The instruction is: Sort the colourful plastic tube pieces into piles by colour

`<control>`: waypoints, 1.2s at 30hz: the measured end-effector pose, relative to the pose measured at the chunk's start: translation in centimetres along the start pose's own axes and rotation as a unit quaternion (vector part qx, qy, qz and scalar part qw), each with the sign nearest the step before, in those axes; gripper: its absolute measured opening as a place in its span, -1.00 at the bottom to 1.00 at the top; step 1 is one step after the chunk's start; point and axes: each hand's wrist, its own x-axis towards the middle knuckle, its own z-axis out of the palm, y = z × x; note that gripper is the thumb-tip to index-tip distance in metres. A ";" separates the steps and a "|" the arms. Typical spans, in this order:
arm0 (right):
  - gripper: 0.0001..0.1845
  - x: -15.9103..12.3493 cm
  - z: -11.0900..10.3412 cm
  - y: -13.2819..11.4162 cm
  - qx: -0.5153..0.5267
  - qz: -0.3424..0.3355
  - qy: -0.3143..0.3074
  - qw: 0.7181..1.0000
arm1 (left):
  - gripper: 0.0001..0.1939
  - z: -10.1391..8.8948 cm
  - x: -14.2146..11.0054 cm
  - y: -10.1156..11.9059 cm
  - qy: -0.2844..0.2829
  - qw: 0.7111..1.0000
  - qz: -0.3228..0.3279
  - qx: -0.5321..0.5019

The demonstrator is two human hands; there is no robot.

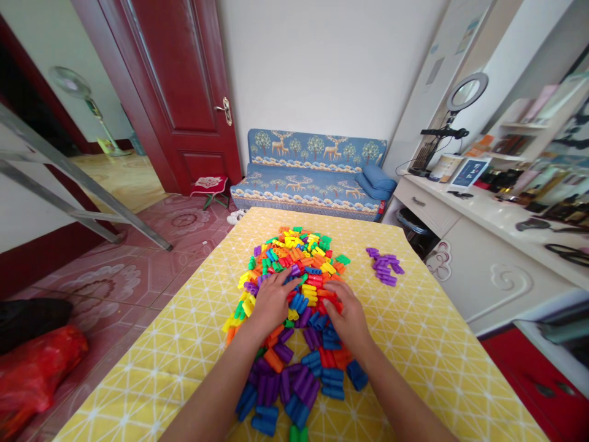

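A large pile of colourful plastic tube-shaped building blocks covers the middle of the table, in purple, blue, red, orange, yellow and green. My left hand reaches onto the left side of the pile, fingers stretched out and apart over the pieces. One of its fingertips is beside a small green block. On the right side, my right hand rests with thumb and fingers apart and curved around red blocks, touching the pile. Farther right lies a separate small group of purple blocks.
A yellow patterned cloth covers the table. Behind it stands a blue sofa, with a small red stool near the door. A white dresser with cosmetics is at the right; a metal ladder leans at the left.
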 end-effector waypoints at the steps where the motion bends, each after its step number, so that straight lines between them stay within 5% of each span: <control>1: -0.71 -0.1 0.4 -0.2 -0.003 -0.001 -0.004 1.000 | -0.33 0.0 0.2 0.0 -0.012 1.000 0.007 0.007; 4: -0.69 -0.4 1.2 -0.8 -0.025 0.002 -0.003 1.000 | -0.38 0.1 0.5 0.0 -0.023 1.000 0.012 0.004; 8: -0.69 -0.6 0.9 -1.8 -0.079 -0.001 -0.043 0.996 | -0.48 0.2 0.1 0.0 0.039 0.999 -0.004 -0.019; 11: -0.75 -0.7 -0.6 -2.3 -0.140 0.030 -0.074 0.987 | -0.59 -0.2 -1.0 0.2 0.068 0.996 -0.001 -0.051; 16: -0.89 -1.4 -3.9 -1.9 -0.280 0.111 -0.107 0.948 | -0.70 -1.0 -2.9 0.0 0.036 0.995 -0.026 -0.090; 20: -0.91 -2.6 -4.7 -2.5 -0.291 0.151 -0.167 0.930 | -0.78 -1.4 -3.4 0.1 0.026 0.996 -0.028 -0.075; 28: -0.65 -4.5 -1.0 -4.7 -0.263 0.079 -0.221 0.936 | -0.88 -4.1 -4.5 1.8 -0.051 0.998 0.020 -0.043; 32: -0.63 -4.2 0.0 -5.7 -0.289 0.070 -0.270 0.916 | -0.88 -5.4 -5.4 2.6 -0.138 0.987 0.072 -0.030; 36: -0.63 -3.8 -0.7 -7.3 -0.296 0.081 -0.298 0.904 | -0.64 -5.6 -6.0 3.2 -0.190 0.979 0.068 -0.042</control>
